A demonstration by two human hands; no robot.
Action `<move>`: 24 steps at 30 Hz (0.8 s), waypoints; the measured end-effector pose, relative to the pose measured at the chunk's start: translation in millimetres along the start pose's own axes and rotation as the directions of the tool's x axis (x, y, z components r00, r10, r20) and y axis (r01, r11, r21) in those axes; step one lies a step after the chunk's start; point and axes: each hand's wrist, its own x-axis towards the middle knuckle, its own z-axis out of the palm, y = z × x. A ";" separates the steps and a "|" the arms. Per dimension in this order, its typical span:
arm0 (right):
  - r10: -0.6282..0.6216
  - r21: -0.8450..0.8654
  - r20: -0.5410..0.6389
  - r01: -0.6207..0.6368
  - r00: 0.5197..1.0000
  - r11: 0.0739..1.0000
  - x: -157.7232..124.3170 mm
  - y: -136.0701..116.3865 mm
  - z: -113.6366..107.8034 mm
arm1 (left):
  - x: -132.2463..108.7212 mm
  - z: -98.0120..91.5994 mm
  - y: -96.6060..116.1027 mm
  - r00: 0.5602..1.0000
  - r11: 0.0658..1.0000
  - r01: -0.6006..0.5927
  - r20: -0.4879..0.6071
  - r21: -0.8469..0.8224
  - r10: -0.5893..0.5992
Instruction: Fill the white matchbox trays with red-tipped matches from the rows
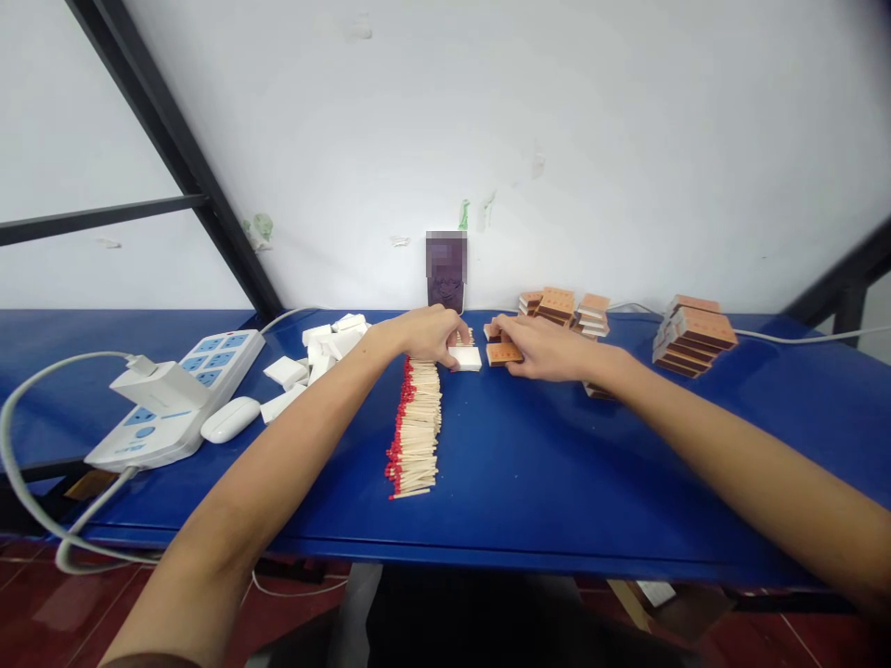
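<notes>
My left hand [440, 334] pinches a small white matchbox tray [465, 359] by its left end. Just to the right, my right hand [535, 348] grips an orange and brown matchbox sleeve [504, 354], with a narrow gap between sleeve and tray. Another matchbox piece shows partly behind the right fingers. Beneath and in front of my left hand runs a long row of red-tipped matches [418, 427] on the blue table [529, 482]. Whether the tray holds matches cannot be seen.
White trays [327, 348] lie heaped on the left, near a white rounded case [231, 419] and a power strip [187, 390] with a plugged-in charger [160, 385]. Matchbox stacks [555, 304] stand behind my right hand, another stack [692, 336] farther right. A phone [446, 269] leans against the wall.
</notes>
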 end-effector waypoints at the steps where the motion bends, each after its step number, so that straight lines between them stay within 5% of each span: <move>1: 0.036 -0.005 -0.015 -0.036 0.999 0.999 0.3 2.9 -2.6 | -1.0 -1.3 -0.4 1.000 1.000 0.000 -0.001 -0.020 0.000; 5: 0.167 -0.079 -0.164 -0.181 0.972 0.980 7.0 11.7 -1.9 | -5.0 -12.5 -5.1 1.000 0.996 0.008 -0.012 -0.092 -0.009; 12: 0.086 -0.269 -0.289 -0.167 0.954 0.949 8.8 15.9 8.8 | -25.7 -30.3 -17.4 0.962 0.988 0.133 -0.227 -0.085 -0.149; 15: 0.078 -0.181 -0.322 -0.142 0.944 0.973 -19.3 16.0 -15.6 | -59.6 -19.5 -16.2 0.870 0.966 0.255 -0.428 -0.033 -0.244; 19: 0.203 -0.074 -0.180 -0.219 0.962 0.973 -83.4 24.6 -41.7 | -128.8 4.0 -14.2 0.846 0.942 0.315 -0.483 0.114 -0.225; 24: 0.308 0.008 -0.076 -0.308 0.948 0.951 -140.5 39.1 -22.9 | -191.9 24.9 -15.1 0.800 0.913 0.358 -0.569 0.197 -0.191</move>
